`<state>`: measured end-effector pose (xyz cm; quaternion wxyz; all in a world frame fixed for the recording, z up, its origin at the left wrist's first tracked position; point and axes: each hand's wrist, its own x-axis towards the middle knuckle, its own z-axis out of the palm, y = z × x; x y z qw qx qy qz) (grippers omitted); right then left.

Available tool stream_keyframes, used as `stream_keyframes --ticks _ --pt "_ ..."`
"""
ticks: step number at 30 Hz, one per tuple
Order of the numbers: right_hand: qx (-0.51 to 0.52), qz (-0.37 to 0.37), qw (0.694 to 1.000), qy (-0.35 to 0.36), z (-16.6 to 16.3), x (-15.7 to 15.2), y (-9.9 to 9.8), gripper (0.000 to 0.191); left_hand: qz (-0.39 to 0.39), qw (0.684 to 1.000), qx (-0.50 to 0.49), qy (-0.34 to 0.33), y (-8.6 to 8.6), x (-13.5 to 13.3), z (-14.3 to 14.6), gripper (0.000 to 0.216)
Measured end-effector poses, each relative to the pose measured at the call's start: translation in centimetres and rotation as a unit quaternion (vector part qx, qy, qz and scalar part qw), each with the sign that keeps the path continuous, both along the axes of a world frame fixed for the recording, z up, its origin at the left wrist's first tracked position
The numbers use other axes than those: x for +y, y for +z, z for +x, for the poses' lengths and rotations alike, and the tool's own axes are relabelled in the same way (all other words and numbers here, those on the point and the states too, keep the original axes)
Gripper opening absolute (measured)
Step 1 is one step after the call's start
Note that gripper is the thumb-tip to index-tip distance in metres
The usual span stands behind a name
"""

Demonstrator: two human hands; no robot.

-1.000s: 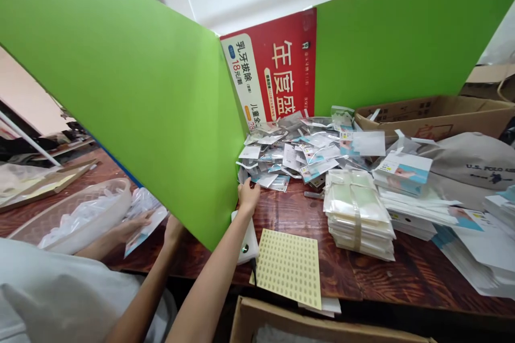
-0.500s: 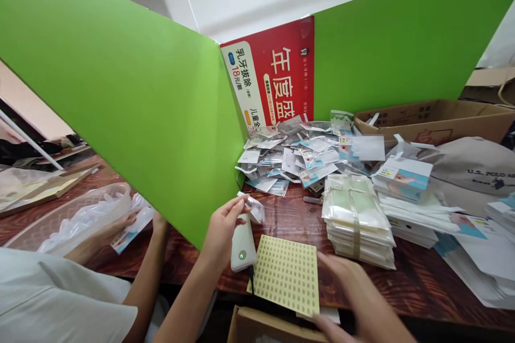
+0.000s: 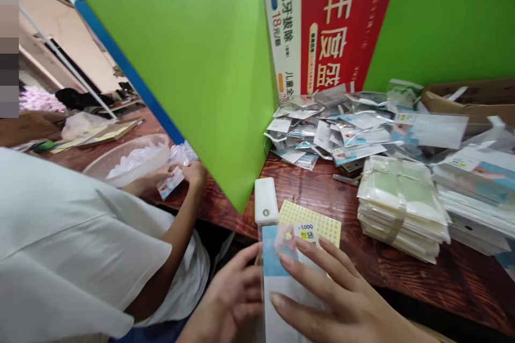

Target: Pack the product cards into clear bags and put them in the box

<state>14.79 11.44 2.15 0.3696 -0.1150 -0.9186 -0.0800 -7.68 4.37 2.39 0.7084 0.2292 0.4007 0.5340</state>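
Observation:
A flat printed card in a clear sleeve [image 3: 277, 284], light blue and white with "1.000" and a yellow mark at its top, stands tilted in front of me. My left hand [image 3: 235, 292] grips its left edge with curled fingers, slightly blurred. Across the card's front lies my right hand [image 3: 330, 284], its fingers spread and resting on the surface. Behind the card, partly covered by it, is a yellow sticker sheet [image 3: 314, 217] with rows of small marks. A white power bank [image 3: 265, 198] lies beside the sheet.
Sleeved cards [image 3: 333, 128] lie in a heap against green partitions [image 3: 193, 53]. On the right stand a bundled stack of sleeves [image 3: 402, 209], a card stack [image 3: 475, 187] and a cardboard box [image 3: 475, 91]. A co-worker in a white shirt [image 3: 72, 246] handles a card near a plastic basket [image 3: 96, 166].
My view has turned left and down. My left hand has come down from a small white piece above the power bank. A sleeved card is now between my hands, in front of the sheet.

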Motion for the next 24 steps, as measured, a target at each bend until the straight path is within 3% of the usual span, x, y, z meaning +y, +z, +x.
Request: stream_keyframes --ticks 3,7,10,15,18,21,24 --pt "0.008 0.002 1.000 -0.023 0.0 -0.9 -0.2 0.041 0.011 0.999 -0.039 -0.034 0.2 -0.2 2.6 0.054" --pt "0.022 -0.080 0.994 -0.069 1.8 -1.7 -1.0 0.041 0.022 0.999 0.018 0.037 0.2 -1.2 4.4 0.045" --pt "-0.006 -0.076 0.996 -0.045 2.9 -2.3 -0.9 0.037 0.044 0.996 0.039 0.067 0.1 -2.2 4.6 0.045" --pt "-0.012 -0.084 0.996 -0.028 2.7 -3.2 -0.3 0.036 0.020 0.992 -0.118 -0.044 0.3 -2.7 4.7 0.064" --pt "-0.014 -0.115 0.993 -0.029 2.5 -3.4 -0.1 0.036 0.035 0.987 -0.132 -0.089 0.3 -2.5 4.5 0.049" --pt "-0.056 -0.139 0.988 -0.025 2.5 -3.4 -0.2 0.040 -0.017 0.990 -0.112 -0.087 -0.3 -2.2 4.4 0.042" --pt "-0.036 -0.239 0.961 -0.135 2.7 -3.8 -1.5 0.051 -0.120 0.990 -0.068 -0.005 -1.4 -1.9 4.5 0.037"
